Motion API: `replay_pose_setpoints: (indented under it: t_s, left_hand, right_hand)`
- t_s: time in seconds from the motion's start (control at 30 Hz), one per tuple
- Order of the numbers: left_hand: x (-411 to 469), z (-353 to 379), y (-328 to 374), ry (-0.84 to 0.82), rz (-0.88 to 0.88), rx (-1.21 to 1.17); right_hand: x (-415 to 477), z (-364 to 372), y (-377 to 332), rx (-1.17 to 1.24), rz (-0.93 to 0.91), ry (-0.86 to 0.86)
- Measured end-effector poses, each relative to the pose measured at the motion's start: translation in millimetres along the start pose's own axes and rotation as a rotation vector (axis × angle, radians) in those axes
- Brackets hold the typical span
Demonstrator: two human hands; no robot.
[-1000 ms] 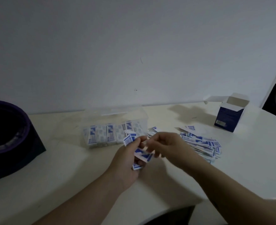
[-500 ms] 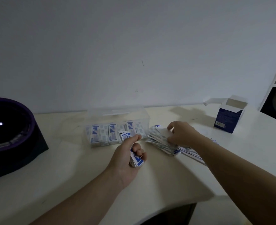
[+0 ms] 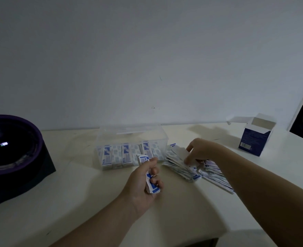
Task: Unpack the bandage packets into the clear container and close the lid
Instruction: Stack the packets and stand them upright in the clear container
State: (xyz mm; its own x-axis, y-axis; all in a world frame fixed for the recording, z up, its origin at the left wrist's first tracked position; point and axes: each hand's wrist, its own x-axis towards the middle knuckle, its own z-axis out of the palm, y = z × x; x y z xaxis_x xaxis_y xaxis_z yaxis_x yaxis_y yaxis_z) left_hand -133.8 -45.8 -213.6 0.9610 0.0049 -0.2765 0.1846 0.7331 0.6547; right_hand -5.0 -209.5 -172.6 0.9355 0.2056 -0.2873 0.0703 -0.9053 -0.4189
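Head view: packets (image 3: pixel 151 182) in left hand (image 3: pixel 143 182)

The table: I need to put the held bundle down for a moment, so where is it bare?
Bare table lies between the dark round device and the left hand, and near the front edge. It is crowded between the clear container and the loose packet pile, where the right hand rests.
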Motion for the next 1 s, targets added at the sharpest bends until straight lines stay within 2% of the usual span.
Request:
replay_pose_setpoints:
  t_s: [0.1,0.23,0.43,0.73,0.8,0.9,1.0]
  left_hand:
    - [-0.5,0.1,0.5,0.007,-0.003,-0.006]
    - [0.3,-1.9,1.8,0.002,-0.045,-0.039]
    - [0.4,-1.0,2.5,0.001,-0.056,-0.051]
    - [0.6,0.8,1.3,-0.037,-0.004,0.035]
    - [-3.3,5.3,-0.6,-0.068,0.062,0.119]
    - [-10.1,9.5,-6.1,-0.11,0.145,0.28]
    - [-13.8,8.8,-10.0,-0.142,0.195,0.439]
  right_hand:
    - [2.0,-2.9,2.0,0.006,0.0,-0.012]
    - [3.8,-3.7,10.9,0.13,-0.036,0.011]
    - [0.4,-15.1,29.3,0.213,-0.088,0.119]
    - [-73.7,-10.3,8.2,0.403,-0.321,0.205]
    - [-89.8,8.1,-9.3,0.328,-0.386,0.291]
    - [-103.5,44.0,-32.0,0.082,-0.463,0.461]
    - [-105.7,69.7,-39.5,0.059,-0.54,0.484]
